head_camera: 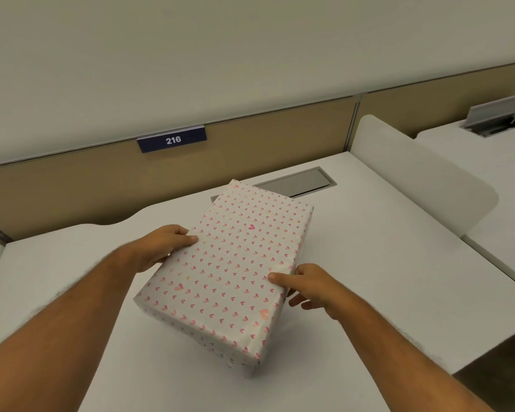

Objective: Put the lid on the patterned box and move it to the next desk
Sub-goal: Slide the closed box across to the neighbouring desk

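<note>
A white box patterned with small pink hearts [229, 263] stands in the middle of the white desk [369, 263], its lid on top and covering it. My left hand [161, 245] grips the lid's left long edge, thumb resting on top. On the opposite long edge sits my right hand [306, 286], thumb on the lid and fingers down the side. The box body shows only at the near corner below the lid.
A white divider panel [422, 173] separates this desk from the neighbouring desk [494, 162] on the right, which has a raised cable flap [494, 114]. A grey cable hatch [294, 182] lies behind the box. A tan partition carries a "216" sign [173, 140].
</note>
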